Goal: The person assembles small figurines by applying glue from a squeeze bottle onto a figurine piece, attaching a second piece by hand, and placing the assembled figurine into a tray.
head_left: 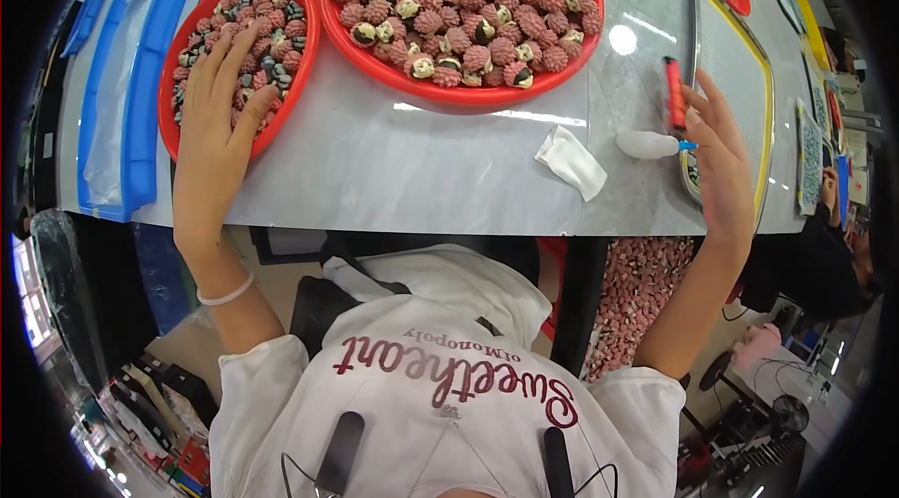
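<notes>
My left hand (213, 119) lies stretched over the smaller red basin (272, 139), its fingers apart among pink knobbly pieces (292, 28) and small grey and black bits. My right hand (723, 156) is by the right side of the table with fingers extended. Its fingertips come close to a red marker-like tube (675, 97) with a black end; whether they touch it I cannot tell. Beside that hand lies a white squeeze bottle (646, 144) with a blue tip. A folded white cloth or tissue (572, 162) is left of the bottle.
A larger red basin (468, 95) holds many pink pieces with cream and black parts. Blue trays (140, 138) line the left side. A yellow-edged tray (749, 58) stands at right. Below the table is a mass of pink pieces (641, 287). Another person (815, 259) sits far right.
</notes>
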{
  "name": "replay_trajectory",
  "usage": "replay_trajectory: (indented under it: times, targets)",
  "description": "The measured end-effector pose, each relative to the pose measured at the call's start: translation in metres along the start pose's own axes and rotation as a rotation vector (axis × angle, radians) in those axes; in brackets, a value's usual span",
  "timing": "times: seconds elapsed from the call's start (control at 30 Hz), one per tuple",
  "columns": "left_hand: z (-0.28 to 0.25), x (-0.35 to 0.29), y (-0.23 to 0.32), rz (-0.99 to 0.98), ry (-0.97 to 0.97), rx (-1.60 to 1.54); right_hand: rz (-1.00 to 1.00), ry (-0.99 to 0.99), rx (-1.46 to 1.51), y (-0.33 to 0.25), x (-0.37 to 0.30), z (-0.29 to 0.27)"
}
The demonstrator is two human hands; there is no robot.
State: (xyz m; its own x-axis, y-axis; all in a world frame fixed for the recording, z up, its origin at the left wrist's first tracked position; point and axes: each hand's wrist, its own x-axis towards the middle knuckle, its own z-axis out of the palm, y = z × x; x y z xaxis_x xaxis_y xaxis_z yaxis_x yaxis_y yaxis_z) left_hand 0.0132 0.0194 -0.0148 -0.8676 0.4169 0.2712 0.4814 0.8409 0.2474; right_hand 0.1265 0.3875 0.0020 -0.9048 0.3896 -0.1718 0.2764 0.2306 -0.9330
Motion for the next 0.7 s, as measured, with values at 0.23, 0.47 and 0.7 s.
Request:
replay_trajectory:
  times: [0.23, 0.47, 0.7]
  targets:
    - [-0.017, -0.011, 0.011, -0.214, -0.065, 0.04, -0.14, -0.102, -0.084, 0.002, -0.024, -0.009]
    - [-0.014, -0.001, 0.011, -0.217, -0.059, -0.025, -0.293, 0.046, -0.125, 0.018, -0.033, 0.03]
    - [-0.01, -0.004, 0.011, -0.159, 0.048, 0.0, -0.31, 0.108, 0.109, 0.036, -0.031, 0.035]
